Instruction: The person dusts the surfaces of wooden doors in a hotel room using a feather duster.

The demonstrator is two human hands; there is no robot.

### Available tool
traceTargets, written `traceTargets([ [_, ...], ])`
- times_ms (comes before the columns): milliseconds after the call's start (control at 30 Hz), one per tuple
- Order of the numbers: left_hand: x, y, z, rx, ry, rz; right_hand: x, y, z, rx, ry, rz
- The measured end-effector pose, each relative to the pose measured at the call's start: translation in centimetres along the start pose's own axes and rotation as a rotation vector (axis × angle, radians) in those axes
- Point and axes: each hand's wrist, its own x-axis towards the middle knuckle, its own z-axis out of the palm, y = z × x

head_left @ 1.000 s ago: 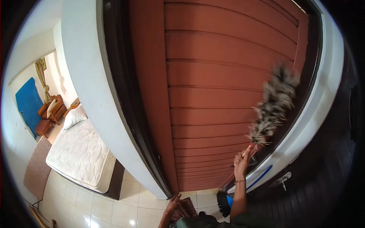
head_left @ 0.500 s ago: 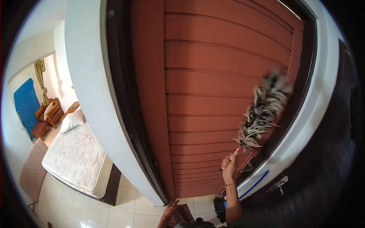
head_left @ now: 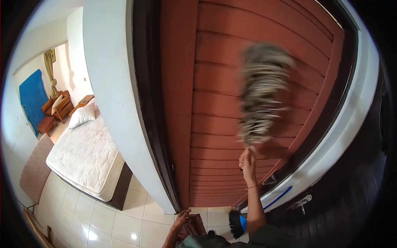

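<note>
A fluffy grey, black and white feather duster [head_left: 264,93] stands upright against the red slatted door [head_left: 219,99], its feathers smeared by motion. My right hand [head_left: 247,165], with a thin bracelet at the wrist, is closed around the handle just below the feathers. Low in the view, my left hand [head_left: 181,219] hangs near the foot of the dark door frame [head_left: 151,103], fingers loosely stretched out and nothing in them. Beneath it lies a dark red mat [head_left: 194,227] on the tiles.
A broom [head_left: 237,225] with black bristles and a blue head stands by my right forearm. Right of the door is a dark door with a metal handle [head_left: 305,200]. Past the white wall edge [head_left: 109,82] are a bare mattress [head_left: 87,157] and wooden chair [head_left: 62,105].
My right hand has swept the duster left across the door slats, and it now stands more upright. The view has shifted slightly; my left hand stays low.
</note>
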Motion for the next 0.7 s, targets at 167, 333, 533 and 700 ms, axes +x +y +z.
traceTargets([
  [167, -0.3, 0.3, -0.6, 0.039, 0.021, 0.049, -0.7, 1.5, -2.3, -0.618, -0.189, -0.158],
  [333, -1.2, 1.3, -0.4, 0.042, 0.043, 0.004, -3.3, 6.6, -5.7, -0.611, -0.321, -0.050],
  [533, -0.6, 0.1, -0.8, -0.060, 0.049, 0.049, -5.7, 7.6, -10.4, -0.928, -0.418, 0.102],
  [700, 1.9, -2.6, -2.1, -0.120, 0.026, 0.035, -2.9, 0.9, -9.5, -0.349, -0.176, 0.104],
])
